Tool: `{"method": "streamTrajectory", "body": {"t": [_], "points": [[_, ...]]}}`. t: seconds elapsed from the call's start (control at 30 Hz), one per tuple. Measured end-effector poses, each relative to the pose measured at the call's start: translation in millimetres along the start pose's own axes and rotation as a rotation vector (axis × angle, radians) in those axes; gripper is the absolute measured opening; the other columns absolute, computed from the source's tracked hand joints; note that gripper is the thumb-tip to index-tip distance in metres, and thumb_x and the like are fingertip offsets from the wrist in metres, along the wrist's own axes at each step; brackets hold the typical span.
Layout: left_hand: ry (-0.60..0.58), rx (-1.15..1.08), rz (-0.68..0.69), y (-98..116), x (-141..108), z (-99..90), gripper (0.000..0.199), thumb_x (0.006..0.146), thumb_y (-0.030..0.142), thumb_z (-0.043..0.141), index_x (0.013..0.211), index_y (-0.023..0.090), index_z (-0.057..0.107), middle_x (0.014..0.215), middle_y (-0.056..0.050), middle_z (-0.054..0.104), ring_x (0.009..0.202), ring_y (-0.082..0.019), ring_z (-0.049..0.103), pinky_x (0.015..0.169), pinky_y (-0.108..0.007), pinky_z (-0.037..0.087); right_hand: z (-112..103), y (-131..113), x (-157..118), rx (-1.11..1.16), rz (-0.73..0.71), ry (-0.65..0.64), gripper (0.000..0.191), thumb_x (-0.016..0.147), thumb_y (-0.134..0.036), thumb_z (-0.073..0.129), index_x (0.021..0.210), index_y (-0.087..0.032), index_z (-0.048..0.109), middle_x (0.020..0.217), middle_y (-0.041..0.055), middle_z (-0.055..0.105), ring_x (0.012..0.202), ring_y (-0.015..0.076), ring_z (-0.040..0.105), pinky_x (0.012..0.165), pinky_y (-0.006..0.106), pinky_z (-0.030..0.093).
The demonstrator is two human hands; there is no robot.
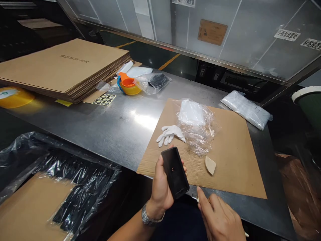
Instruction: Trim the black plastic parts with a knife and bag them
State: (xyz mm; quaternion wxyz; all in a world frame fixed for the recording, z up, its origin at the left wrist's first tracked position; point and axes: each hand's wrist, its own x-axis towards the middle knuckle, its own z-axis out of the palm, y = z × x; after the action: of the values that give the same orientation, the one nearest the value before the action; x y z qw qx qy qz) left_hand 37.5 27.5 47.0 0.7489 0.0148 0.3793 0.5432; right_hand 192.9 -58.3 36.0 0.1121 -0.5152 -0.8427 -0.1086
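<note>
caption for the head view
A left hand holds a black case above a steel bench topped with cardboard.

White label (287, 34) on grey panel (160, 20): "手指套放置处". Label at right edge (311, 43): "标签放置处", end cut off. Top label (184, 3): cropped, seems to end "生款". Cardboard stack (50, 72): black Chinese print, last part looks like "科技-回收", start unclear. Clear plastic packet (245, 108): handwritten "15". Brown plate (212, 32): triangular warning sign, text too small. Sticker sheet (104, 99), yellow roll (21, 99): print illegible.
</note>
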Motion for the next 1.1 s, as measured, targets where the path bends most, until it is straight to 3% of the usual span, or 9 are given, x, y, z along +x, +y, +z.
{"method": "streamTrajectory", "body": {"t": [0.3,0.67,0.83,1.1], "points": [[-0.007,0.01,0.017,-0.5,-2.1,-0.6,0.049,0.087,0.047,0.04,0.132,0.029,0.04,0.073,-0.003,0.063,0.06,-0.014,0.061,0.058,-0.025,0.051,-3.5,-4.2,1.7,0.001,0.032,-0.029,0.03,0.095,-0.023,0.036,0.113,-0.014,0.058,0.058,-0.0008,0.05,0.049,0.011,0.048,0.049,0.025,0.033],[-0.014,0.047,0.078,-5.1,-5.2,-0.7,0.051,0.087,0.049,0.039,0.134,0.029,0.037,0.075,-0.003,0.062,0.061,-0.014,0.06,0.058,-0.025,0.05,2.4,0.1,-1.7,-0.02,-0.026,-0.043,0.029,0.094,-0.024,0.036,0.112,-0.015,0.058,0.059,-0.0014,0.049,0.047,0.0105,0.048,0.047,0.026,0.029],[0.049,0.119,0.053,-4.8,-1.9,-0.5,0.05,0.087,0.049,0.041,0.132,0.029,0.039,0.076,-0.003,0.061,0.061,-0.013,0.058,0.057,-0.024,0.05,0.3,0.2,0.3,-0.115,-0.022,0.003,0.029,0.092,-0.019,0.039,0.112,-0.015,0.059,0.055,-0.0011,0.047,0.047,0.0127,0.045,0.05,0.028,0.028],[0.029,0.184,-0.1,-1.7,3.3,-1.2,0.051,0.085,0.051,0.043,0.13,0.028,0.043,0.076,-0.004,0.06,0.058,-0.014,0.058,0.053,-0.025,0.05,-6.2,12.1,7.2,0.174,0.004,0.041,0.03,0.096,-0.018,0.031,0.097,-0.012,0.061,0.054,-0.002,0.052,0.045,0.0103,0.049,0.049,0.026,0.028]]}}
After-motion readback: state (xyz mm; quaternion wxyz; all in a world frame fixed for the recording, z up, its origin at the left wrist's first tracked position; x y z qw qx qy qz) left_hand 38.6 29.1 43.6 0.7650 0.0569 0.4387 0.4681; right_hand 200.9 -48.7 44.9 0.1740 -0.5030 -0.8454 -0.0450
